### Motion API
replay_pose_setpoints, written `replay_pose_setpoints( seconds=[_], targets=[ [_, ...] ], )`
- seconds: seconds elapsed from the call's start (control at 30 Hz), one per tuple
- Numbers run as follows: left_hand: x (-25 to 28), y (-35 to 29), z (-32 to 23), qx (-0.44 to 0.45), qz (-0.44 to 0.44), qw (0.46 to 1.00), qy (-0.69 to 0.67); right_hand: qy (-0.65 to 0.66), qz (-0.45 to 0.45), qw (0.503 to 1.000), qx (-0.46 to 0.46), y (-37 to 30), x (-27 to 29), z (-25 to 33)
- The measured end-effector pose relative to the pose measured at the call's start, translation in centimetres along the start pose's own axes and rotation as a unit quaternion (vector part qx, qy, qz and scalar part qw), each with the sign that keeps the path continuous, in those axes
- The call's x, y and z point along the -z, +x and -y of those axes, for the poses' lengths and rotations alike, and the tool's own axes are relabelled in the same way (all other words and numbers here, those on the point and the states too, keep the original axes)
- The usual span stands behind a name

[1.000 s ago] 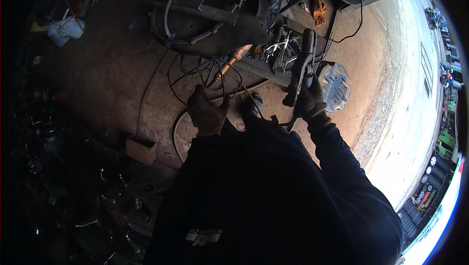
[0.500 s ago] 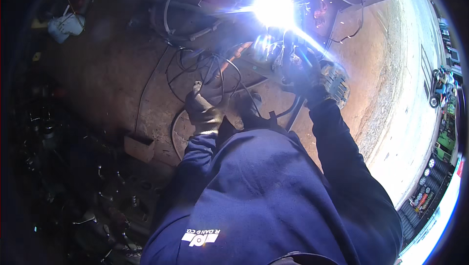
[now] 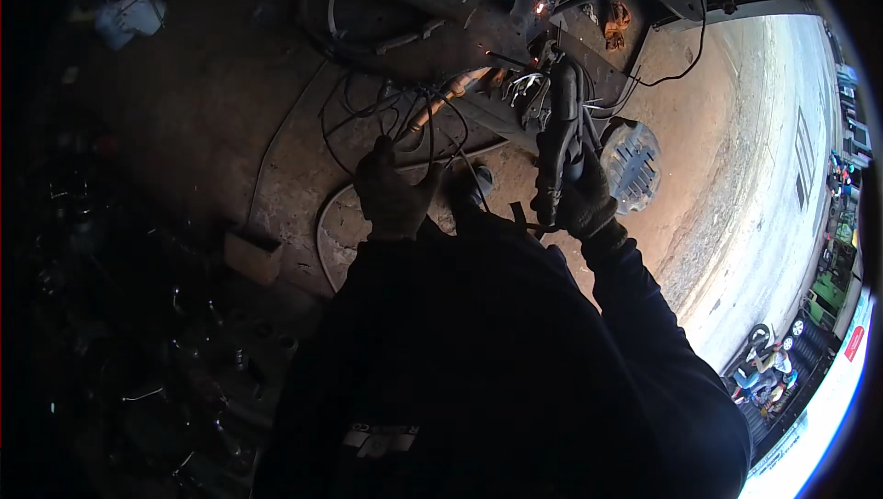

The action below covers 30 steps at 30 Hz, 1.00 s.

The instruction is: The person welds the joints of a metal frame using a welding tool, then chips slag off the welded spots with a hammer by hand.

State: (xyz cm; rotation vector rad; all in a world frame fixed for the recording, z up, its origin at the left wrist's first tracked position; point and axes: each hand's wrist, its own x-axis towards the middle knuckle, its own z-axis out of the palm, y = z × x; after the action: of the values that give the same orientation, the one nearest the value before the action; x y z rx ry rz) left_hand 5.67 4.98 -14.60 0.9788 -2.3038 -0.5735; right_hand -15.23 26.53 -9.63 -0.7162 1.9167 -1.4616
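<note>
The welding holder (image 3: 564, 99) stands right of centre; the gloved right hand (image 3: 585, 197) closes its fingers around the near part. Expect a rigid, moderately heavy tool with cable drag. Grip the handle, clear of the probably hot far end. The left hand (image 3: 390, 188), no object visible in it, holds thumb and fingers apart.

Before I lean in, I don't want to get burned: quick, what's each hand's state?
Left hand: open, thumb and fingers apart, no held thing visible.
Right hand: closed, holding the electrode holder.
</note>
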Motion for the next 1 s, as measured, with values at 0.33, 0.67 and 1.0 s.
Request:
replay_pose_setpoints(
  seconds=[0.33,0.67,1.0],
  targets=[
    [0.0,0.2,-0.7,0.026,0.008,0.999,0.016,-0.088,0.084,0.993,-0.004,-0.1,-3.4,2.1],
    [0.3,0.0,-1.1,0.055,0.029,0.998,0.005,-0.095,0.092,0.991,-0.02,-0.4,-4.0,1.4],
    [-0.1,-0.1,-0.6,0.033,0.02,0.999,0.02,-0.097,0.106,0.989,-0.031,-0.3,-3.9,1.2]
  ],
)
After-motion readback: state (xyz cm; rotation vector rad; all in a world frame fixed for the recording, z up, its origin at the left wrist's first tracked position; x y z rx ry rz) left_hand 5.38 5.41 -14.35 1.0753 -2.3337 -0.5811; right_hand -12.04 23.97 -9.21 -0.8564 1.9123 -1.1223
